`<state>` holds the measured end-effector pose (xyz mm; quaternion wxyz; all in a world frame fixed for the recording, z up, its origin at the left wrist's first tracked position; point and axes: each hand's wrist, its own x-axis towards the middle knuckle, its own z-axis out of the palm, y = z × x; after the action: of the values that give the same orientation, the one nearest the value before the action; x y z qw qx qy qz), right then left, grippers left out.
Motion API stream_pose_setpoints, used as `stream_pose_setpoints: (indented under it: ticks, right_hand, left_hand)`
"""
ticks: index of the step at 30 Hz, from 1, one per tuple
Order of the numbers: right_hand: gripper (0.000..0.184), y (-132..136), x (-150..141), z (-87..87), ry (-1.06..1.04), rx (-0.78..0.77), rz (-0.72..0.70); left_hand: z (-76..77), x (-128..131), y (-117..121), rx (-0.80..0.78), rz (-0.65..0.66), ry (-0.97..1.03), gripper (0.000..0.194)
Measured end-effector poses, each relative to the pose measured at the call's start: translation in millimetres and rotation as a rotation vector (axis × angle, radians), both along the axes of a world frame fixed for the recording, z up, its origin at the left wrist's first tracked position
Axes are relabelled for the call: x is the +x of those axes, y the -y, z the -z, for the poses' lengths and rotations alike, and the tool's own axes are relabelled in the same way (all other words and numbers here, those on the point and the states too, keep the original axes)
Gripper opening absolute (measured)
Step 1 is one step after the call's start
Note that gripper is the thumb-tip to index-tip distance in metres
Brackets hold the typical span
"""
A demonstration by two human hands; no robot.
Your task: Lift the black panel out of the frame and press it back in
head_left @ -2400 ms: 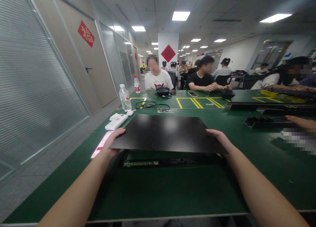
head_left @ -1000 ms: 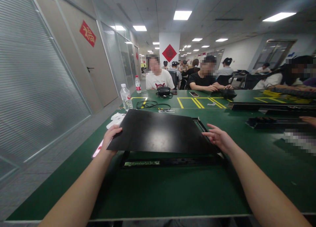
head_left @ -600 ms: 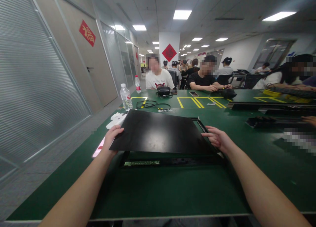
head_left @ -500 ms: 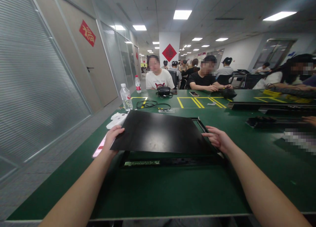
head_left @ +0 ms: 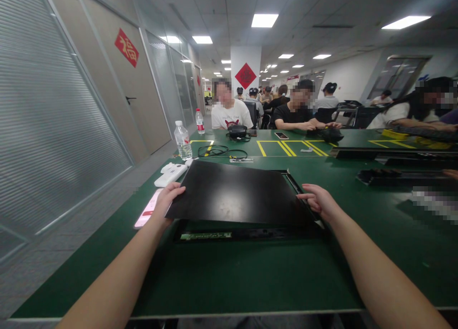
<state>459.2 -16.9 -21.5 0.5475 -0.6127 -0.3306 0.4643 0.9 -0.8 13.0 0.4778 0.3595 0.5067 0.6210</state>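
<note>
A thin, flat black panel (head_left: 229,190) with a glossy light patch is held tilted, its left side raised. My left hand (head_left: 171,197) grips its left edge, thumb on top and fingers beneath. At the right edge, my right hand (head_left: 317,200) has curled fingers whose tips touch the panel, close to the frame's side; its thumb is hidden. Under the panel lies a black rectangular frame (head_left: 257,234) on the green table (head_left: 229,281). A green circuit strip (head_left: 205,236) shows along the frame's near side. The panel covers most of the frame.
Left of the panel lie a pink-screened phone (head_left: 146,212) and a white device (head_left: 170,175). Beyond stand a water bottle (head_left: 183,143) and a black cable (head_left: 214,151). Black rails (head_left: 404,177) lie to the right. Several people sit across the table.
The panel and my left hand have shifted slightly right, and the panel's left side sits a little lower. My right hand has moved slightly to the right.
</note>
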Motion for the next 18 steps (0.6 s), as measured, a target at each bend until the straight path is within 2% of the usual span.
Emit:
stream_pose_setpoints:
  ticks: [5, 13, 18]
  right_hand:
    - [0.042, 1, -1, -3.4, 0.052, 0.007, 0.044]
    - [0.016, 4, -8, -10.6, 0.108, 0.007, 0.128]
    - [0.014, 5, -8, -11.2, 0.147, 0.015, 0.135]
  left_hand:
    - [0.5, 2, 1, 0.000, 0.011, -0.038, 0.028]
    - [12.9, 3, -2, -0.036, 0.081, -0.059, 0.036]
    - [23.1, -2, -6, -0.040, 0.127, -0.099, 0.040]
